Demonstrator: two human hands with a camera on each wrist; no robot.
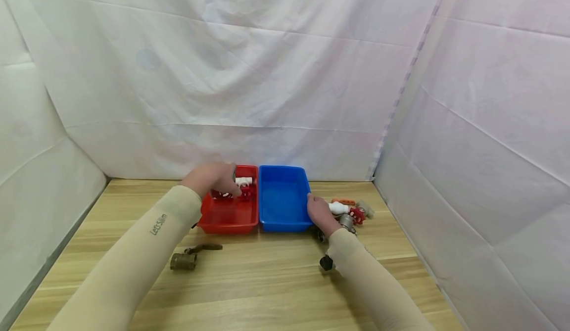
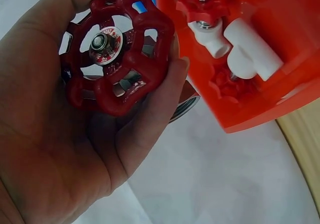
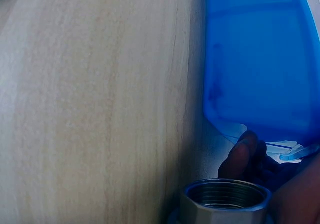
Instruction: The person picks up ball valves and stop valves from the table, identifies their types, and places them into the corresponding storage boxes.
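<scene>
My left hand [image 1: 213, 178] is over the red tray [image 1: 229, 217], gripping a gate valve with a dark red handwheel [image 2: 117, 53]; the palm and fingers hide most of its body. Inside that tray lie white plastic valves [image 2: 252, 51] with red handwheels [image 2: 202, 3]. At the right side of the blue tray [image 1: 285, 197], my right hand [image 1: 321, 213] holds the rim with curled fingers [image 3: 237, 159]. A threaded metal valve end [image 3: 225, 199] shows close below these fingers in the right wrist view.
Several valves lie right of the blue tray, among them a white one [image 1: 338, 208], a red handwheel [image 1: 357, 215] and an orange handle [image 1: 344, 201]. A black knob [image 1: 326, 262] is by the right sleeve. A brass lever valve [image 1: 183, 260] lies front left. White cloth [image 1: 267, 73] surrounds the table.
</scene>
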